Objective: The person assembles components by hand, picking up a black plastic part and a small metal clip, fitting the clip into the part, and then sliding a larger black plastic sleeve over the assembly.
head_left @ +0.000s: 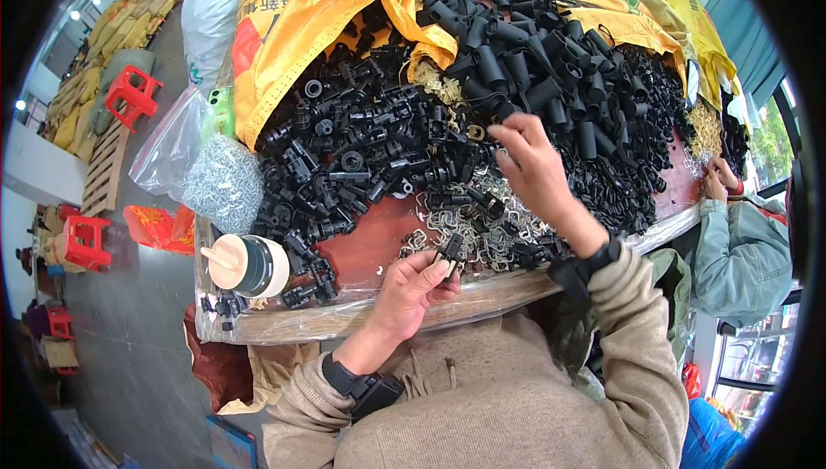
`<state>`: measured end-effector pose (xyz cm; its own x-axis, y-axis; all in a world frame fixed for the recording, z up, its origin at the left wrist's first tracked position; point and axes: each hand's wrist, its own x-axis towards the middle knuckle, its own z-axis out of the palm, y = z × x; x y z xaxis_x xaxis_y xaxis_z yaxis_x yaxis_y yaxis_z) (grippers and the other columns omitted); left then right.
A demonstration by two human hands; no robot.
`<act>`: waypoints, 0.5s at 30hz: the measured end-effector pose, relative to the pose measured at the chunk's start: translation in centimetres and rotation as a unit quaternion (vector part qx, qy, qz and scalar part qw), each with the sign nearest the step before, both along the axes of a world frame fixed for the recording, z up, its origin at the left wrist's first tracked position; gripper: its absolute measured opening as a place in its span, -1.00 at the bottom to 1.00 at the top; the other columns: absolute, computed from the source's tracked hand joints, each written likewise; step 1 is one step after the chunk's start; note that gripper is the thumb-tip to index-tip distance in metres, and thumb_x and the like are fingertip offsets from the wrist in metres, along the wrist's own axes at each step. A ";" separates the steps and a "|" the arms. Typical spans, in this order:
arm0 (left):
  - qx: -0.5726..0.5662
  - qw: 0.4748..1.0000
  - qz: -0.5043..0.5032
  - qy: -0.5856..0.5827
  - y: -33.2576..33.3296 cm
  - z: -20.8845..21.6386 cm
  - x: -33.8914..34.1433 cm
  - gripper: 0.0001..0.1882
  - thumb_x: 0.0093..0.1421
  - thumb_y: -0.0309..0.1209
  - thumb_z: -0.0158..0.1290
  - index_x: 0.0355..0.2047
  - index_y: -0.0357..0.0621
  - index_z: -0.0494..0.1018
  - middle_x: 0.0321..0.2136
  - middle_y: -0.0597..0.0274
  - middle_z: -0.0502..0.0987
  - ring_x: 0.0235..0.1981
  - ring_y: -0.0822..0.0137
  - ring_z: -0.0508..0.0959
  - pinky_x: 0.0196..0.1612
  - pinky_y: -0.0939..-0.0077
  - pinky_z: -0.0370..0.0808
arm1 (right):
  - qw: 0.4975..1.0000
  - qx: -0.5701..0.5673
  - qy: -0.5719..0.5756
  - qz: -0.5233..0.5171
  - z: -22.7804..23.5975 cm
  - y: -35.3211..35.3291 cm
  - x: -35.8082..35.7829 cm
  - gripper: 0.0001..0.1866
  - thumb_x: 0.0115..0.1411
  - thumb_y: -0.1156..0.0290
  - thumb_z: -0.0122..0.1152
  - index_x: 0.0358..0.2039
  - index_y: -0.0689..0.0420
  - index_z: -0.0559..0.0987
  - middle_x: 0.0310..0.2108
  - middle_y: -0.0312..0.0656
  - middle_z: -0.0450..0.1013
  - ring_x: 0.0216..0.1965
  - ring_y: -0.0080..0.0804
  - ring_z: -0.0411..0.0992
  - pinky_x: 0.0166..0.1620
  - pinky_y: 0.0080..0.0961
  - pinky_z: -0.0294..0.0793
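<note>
My left hand point(411, 291) pinches a small black plastic fitting point(450, 250) between thumb and fingers, just above the table's near edge. My right hand point(532, 168) is raised over the heaps, its fingers bent and a little apart, and nothing shows between them. Beside its fingertips lies a small yellowish ring-shaped part point(475, 132). Bent metal clips point(430, 211) are strewn below it. A heap of black plastic fittings point(344, 133) spreads to the left, and black tubes point(551, 90) are piled beyond my right hand.
At left stand a lidded cup point(245, 267) and a clear bag of screws point(225, 183). Yellow woven sacks point(310, 13) lie along the back. Another person's hand point(723, 178) works at the table's right end. Red stools point(131, 97) stand on the floor.
</note>
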<state>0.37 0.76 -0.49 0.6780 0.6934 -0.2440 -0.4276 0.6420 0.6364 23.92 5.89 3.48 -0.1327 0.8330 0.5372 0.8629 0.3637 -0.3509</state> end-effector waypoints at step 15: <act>-0.031 0.999 0.037 0.004 -0.2 0.2 0.0 -0.77 0.10 -0.43 -0.02 -0.23 -0.23 0.32 -0.38 0.12 0.48 -0.38 0.34 0.52 -0.36 0.61 0.52 | 0.958 -0.034 -0.272 -0.089 0.0 4.0 3.8 -0.68 -0.13 0.50 0.13 -0.27 0.05 0.39 -0.35 -0.17 0.28 -0.45 -0.30 0.34 -0.43 -0.46 0.34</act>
<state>0.33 0.55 -0.28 0.6233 0.7250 -0.2930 -0.4704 0.6470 0.6001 27.77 9.88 3.45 -0.2307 0.8988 0.3727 0.9708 0.1865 0.1510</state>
